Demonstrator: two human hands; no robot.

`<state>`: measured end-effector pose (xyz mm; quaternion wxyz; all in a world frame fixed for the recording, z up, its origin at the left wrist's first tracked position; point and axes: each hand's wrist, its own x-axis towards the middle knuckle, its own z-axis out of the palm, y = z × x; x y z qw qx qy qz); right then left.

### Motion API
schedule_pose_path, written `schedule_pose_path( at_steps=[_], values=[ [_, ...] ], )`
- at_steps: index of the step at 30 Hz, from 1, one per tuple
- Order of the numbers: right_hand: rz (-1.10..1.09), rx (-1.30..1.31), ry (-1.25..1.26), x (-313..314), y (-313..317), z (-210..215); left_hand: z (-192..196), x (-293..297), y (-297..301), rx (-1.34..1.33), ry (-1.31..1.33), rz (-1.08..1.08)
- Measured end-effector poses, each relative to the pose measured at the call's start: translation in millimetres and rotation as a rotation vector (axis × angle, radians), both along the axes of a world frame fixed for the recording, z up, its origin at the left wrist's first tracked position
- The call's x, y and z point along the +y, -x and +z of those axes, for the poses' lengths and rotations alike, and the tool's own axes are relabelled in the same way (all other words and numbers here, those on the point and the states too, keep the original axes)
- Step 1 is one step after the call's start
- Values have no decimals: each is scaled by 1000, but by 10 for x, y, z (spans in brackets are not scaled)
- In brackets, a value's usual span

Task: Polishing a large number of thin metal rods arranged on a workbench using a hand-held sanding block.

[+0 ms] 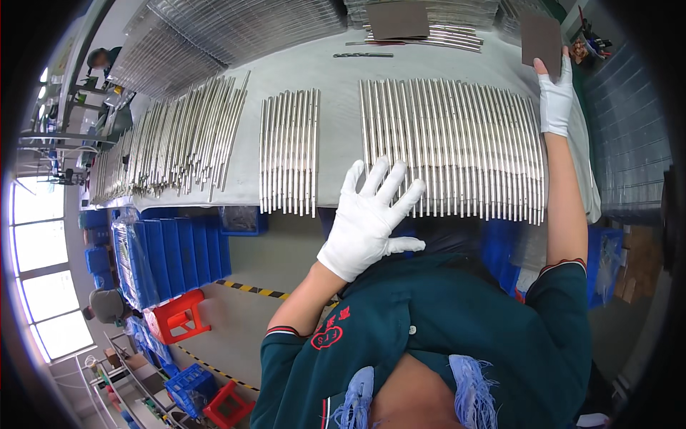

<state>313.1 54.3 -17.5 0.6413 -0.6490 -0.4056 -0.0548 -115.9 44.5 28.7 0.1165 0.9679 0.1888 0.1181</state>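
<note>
My left hand (371,218), in a white glove, has its fingers spread over the lower left end of a wide row of shiny metal rods (454,146); whether it presses on them I cannot tell. At the far right, my right hand (556,100) grips the near edge of a stiff brown square sheet (541,44), which looks like sandpaper. Bare fingertips show beyond that glove. A narrower group of rods (289,154) lies left of the wide row, with a gap between them. Farther left is a looser, uneven spread of rods (182,136).
A second brown sheet (398,20) rests on stacked rods at the back, near a dark drill bit (363,55). Clear plastic packs (236,36) line the far side of the pale table cover (339,129). Blue crates (179,254) and a red stool (179,317) stand at left below.
</note>
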Motion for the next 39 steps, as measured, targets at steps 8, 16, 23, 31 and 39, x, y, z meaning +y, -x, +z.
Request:
schedule_pose_path(
  at_steps=[8, 16, 23, 31, 39],
  values=[
    [-14, -51, -16, 8, -32, -34, -40, 39, 184, 74, -31, 90],
    [-30, -125, 8, 16, -74, -49, 98, 117, 405, 69, -190, 276],
    [-6, -48, -6, 2, -19, -23, -46, -5, 44, 10, -16, 40],
    [-4, -66, 4, 5, -38, -22, -49, -10, 114, 57, -42, 61],
    [9, -7, 1, -6, -4, -15, -44, 0, 197, 77, -40, 104]
  ],
)
